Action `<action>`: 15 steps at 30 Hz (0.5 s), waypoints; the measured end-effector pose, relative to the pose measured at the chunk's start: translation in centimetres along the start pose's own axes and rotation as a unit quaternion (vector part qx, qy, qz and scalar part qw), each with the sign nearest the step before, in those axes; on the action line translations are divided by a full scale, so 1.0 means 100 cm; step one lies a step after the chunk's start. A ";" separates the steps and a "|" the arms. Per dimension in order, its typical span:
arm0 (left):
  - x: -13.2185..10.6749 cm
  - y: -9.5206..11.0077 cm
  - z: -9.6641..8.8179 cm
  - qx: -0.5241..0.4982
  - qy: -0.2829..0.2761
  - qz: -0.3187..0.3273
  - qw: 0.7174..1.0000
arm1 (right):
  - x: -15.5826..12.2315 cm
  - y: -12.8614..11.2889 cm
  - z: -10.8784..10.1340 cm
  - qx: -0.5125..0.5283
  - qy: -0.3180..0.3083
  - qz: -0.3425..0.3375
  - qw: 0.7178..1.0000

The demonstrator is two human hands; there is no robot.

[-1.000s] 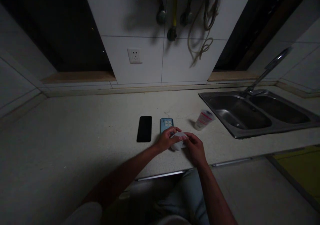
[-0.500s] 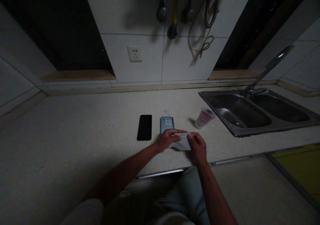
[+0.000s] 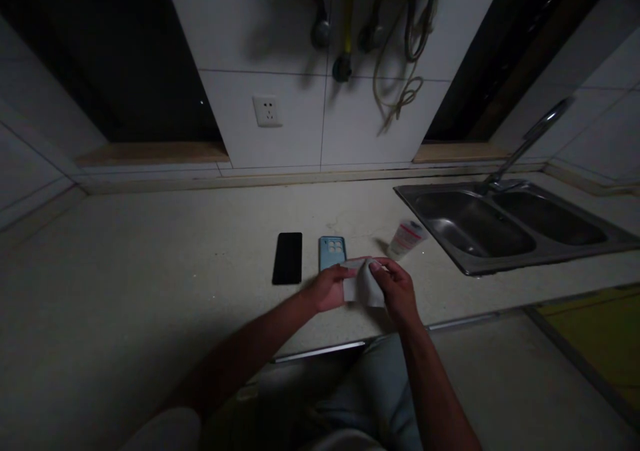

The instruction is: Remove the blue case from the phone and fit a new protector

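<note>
Between both hands is a thin whitish wipe (image 3: 369, 289), held over the counter's front part. My left hand (image 3: 330, 288) is closed on its left side, thumb on top. The fingers of my right hand (image 3: 397, 287) pinch its upper right part, where the sheet bulges and folds. Just beyond my left hand lies a light blue phone case (image 3: 331, 254) with round camera holes, its lower end hidden by the hand. A black smartphone (image 3: 288, 257) rests flat to the left of the case.
A clear plastic cup (image 3: 406, 239) with pink-red print stands tilted-looking beyond my right hand. Further right, a steel double sink (image 3: 465, 221) with a tall faucet (image 3: 525, 145) is set into the pale counter (image 3: 165, 257). A wall socket (image 3: 267, 111) and hanging pipes are behind.
The wipe has opened out and now bulges upward near my right fingers. My left hand has turned slightly, showing more palm. The phone, case and cup stay where they were.
</note>
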State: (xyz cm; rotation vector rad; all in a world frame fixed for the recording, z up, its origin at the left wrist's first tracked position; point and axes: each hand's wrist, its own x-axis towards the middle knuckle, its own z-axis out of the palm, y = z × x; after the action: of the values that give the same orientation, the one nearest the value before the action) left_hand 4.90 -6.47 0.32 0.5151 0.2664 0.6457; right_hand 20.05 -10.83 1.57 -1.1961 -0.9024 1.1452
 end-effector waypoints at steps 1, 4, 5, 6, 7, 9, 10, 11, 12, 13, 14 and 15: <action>0.000 0.000 -0.001 0.001 0.010 0.010 1.000 | 0.001 0.000 0.000 -0.001 -0.006 0.003 1.000; 0.002 -0.002 -0.006 -0.008 0.057 0.034 0.998 | 0.005 0.000 0.000 0.000 0.003 -0.023 1.000; 0.003 -0.002 -0.008 -0.012 0.071 0.038 0.997 | 0.006 0.000 -0.001 0.000 0.010 -0.035 0.999; 0.003 -0.003 -0.010 -0.014 0.082 0.040 0.996 | 0.007 -0.001 -0.001 -0.002 0.017 -0.046 0.999; 0.003 -0.003 -0.011 -0.015 0.087 0.038 0.995 | 0.007 -0.002 -0.002 -0.006 0.023 -0.056 0.998; 0.003 -0.004 -0.012 -0.014 0.077 0.030 0.996 | 0.007 -0.005 -0.003 -0.025 0.030 -0.073 0.997; 0.003 -0.005 -0.011 -0.013 0.064 0.028 0.997 | 0.007 -0.006 -0.004 -0.037 0.030 -0.079 0.996; 0.004 -0.005 -0.010 -0.012 0.050 0.030 0.998 | 0.007 -0.008 -0.005 -0.049 0.026 -0.084 0.995; 0.004 -0.006 -0.009 -0.012 0.039 0.033 0.999 | 0.007 -0.009 -0.005 -0.061 0.016 -0.087 0.994; 0.004 -0.008 -0.008 -0.012 0.032 0.036 0.999 | 0.007 -0.011 -0.006 -0.071 0.004 -0.089 0.993; 0.005 -0.009 -0.007 -0.012 0.032 0.037 0.999 | 0.007 -0.011 -0.006 -0.079 -0.007 -0.090 0.993; 0.005 -0.010 -0.006 -0.013 0.038 0.037 0.998 | 0.007 -0.012 -0.006 -0.084 -0.014 -0.090 0.992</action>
State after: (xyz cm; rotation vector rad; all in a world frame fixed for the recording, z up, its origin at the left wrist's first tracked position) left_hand 5.56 -6.59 -0.78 0.4777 0.3115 0.7418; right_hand 21.03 -10.32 2.60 -1.2090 -1.1227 0.9581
